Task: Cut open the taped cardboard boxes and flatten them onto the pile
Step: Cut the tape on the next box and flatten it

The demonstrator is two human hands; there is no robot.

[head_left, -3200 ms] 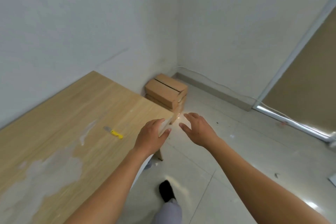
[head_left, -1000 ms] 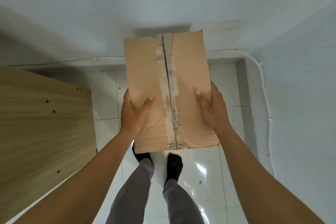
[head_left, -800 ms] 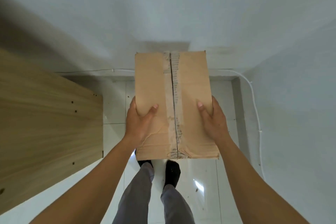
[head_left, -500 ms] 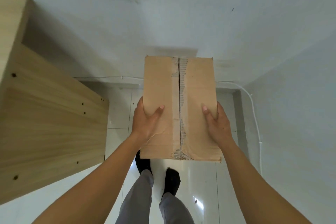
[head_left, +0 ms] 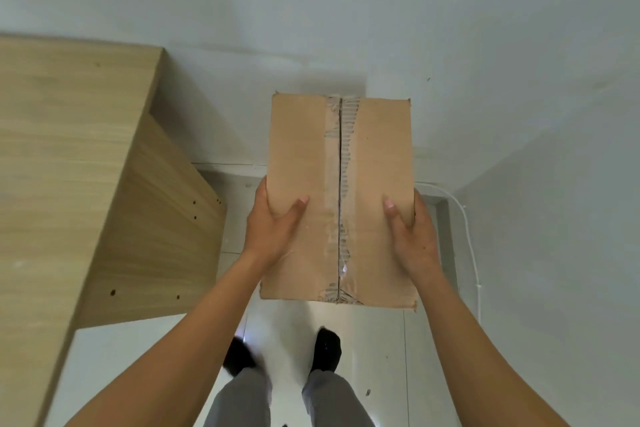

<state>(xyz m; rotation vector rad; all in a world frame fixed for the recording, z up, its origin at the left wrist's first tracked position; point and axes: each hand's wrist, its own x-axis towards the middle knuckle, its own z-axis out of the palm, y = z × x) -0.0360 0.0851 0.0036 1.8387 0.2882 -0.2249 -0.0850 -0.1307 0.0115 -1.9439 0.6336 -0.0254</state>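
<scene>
A closed brown cardboard box (head_left: 377,156) hangs in the air in front of me, its top seam running away from me under worn clear tape with torn paper along it. My left hand (head_left: 273,229) grips the box's left side, thumb on top. My right hand (head_left: 412,232) grips the right side the same way. Both hands hold it near its close end, above the floor and my feet.
A light wooden table (head_left: 62,163) fills the left, its end panel (head_left: 162,236) reaching close to the box. White walls meet in a corner behind the box. A white cable (head_left: 472,253) runs down the right wall. Glossy white floor tiles (head_left: 374,340) lie below.
I went from the table to the corner and picked up a box in both hands. Over the last second the box rose and the table top came into view.
</scene>
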